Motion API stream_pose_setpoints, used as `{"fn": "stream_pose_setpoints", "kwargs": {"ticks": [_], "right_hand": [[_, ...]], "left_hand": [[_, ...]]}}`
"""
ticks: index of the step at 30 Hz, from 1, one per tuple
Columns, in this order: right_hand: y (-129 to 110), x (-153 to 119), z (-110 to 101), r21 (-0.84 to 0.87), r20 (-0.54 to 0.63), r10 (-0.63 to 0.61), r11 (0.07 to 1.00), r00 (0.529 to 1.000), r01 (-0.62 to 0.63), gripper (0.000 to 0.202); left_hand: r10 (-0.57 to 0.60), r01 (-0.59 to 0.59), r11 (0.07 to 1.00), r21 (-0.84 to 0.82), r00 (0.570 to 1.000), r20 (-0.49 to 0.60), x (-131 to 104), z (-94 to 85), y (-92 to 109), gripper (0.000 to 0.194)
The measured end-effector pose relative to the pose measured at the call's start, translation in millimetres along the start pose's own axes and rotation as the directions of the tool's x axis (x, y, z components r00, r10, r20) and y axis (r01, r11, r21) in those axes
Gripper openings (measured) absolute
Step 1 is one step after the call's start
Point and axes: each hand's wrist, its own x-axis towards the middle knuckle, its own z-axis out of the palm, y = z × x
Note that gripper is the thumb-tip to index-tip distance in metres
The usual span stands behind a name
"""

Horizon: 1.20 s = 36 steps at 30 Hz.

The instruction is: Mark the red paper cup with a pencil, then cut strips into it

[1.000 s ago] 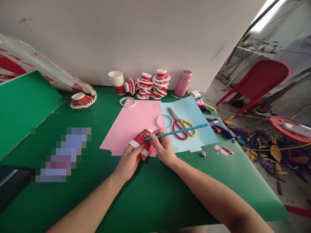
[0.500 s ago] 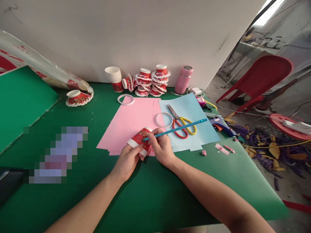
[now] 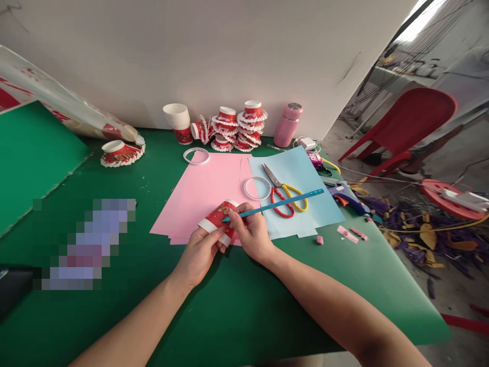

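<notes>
My left hand (image 3: 200, 255) grips a red and white patterned paper cup (image 3: 217, 216) by its lower edge, the cup lying tilted over the pink paper. A long blue pencil (image 3: 278, 204) is pinched in my right hand (image 3: 251, 232), its tip at the cup's red side. Pink sheets (image 3: 191, 199) lie beneath and behind the cup. Light blue sheets (image 3: 324, 204) overlap them on the right, carrying scissors (image 3: 277, 178) with one red and one yellow handle. A white ring (image 3: 245, 188) lies where the two papers meet; another ring (image 3: 186, 155) is at the pink paper's back edge.
Along the wall stand stacked cups (image 3: 177, 120), several fringed red cups (image 3: 252, 125) and a pink bottle (image 3: 288, 125). One fringed cup (image 3: 120, 154) sits at the left. A glue gun (image 3: 349, 199) and pink scraps (image 3: 347, 234) are at the right, near a red chair (image 3: 416, 122).
The pencil tip has shifted slightly left on the cup with my right hand. My left hand still holds the cup, and the whole view has moved a little.
</notes>
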Motion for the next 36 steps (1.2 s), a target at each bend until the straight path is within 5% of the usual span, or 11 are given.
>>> {"fn": "stream_pose_setpoints", "kwargs": {"ticks": [15,36], "right_hand": [[-2.7,1.9,0.0,-0.132,-0.017,-0.081,0.988,0.997,0.078,0.021],[-3.2,3.4,-4.1,-0.128,-0.006,-0.119,0.985,0.993,0.117,0.018]], "left_hand": [[0.017,-0.017,0.999,0.027,0.999,0.035,2.5,-3.7,-5.4,0.030],[-0.002,0.001,0.999,0.042,1.000,0.029,1.2,-3.6,-4.1,0.044]]}}
